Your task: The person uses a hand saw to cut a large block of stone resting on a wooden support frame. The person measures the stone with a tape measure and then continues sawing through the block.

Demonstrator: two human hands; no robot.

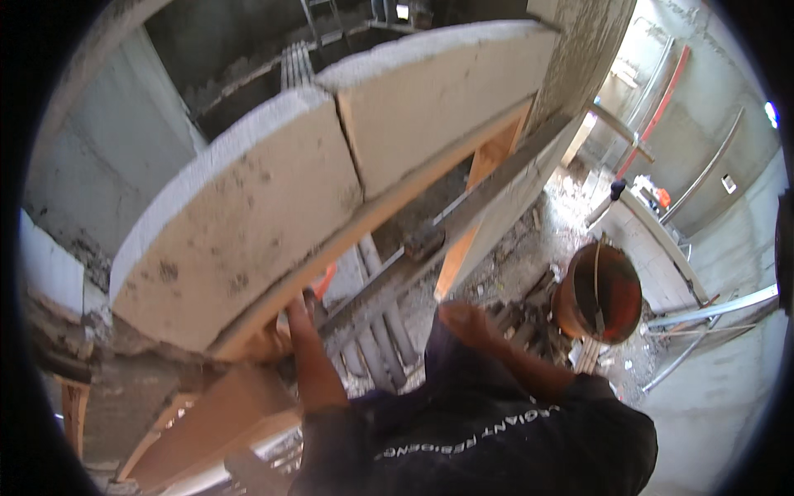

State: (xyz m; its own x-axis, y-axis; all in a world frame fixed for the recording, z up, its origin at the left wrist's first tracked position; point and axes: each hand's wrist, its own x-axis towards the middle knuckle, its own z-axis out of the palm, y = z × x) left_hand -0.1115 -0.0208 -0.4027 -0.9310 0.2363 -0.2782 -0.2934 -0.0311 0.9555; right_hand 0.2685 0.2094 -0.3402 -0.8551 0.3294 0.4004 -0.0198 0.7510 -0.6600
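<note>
1. While only the head view is at hand, entries follow its order: two pale lightweight blocks, the left block and the right block, stand end to end on a long timber plank, with one narrow joint between them.
2. Left hand: raised to the plank's underside below the left block, touching the wood; fingers blurred, so I cannot tell whether they grip or only press.
3. Right hand: lower and to the right, near the rubble, apart from the plank; it looks loosely curled, holding nothing that can be made out.
4. Edges and room: the blocks' upper edge curves across the frame; open space lies below the plank, between it and the floor; a grey concrete column closes off the right end.
5. Obstructions: one metal straightedge runs aslant under the plank; wooden props stand beneath it; a heap of rubble lies just beside the right hand.
6. Surroundings, counted: one orange bucket near the rubble; one red pipe leaning at the far wall; several grey conduits, number uncertain.
</note>
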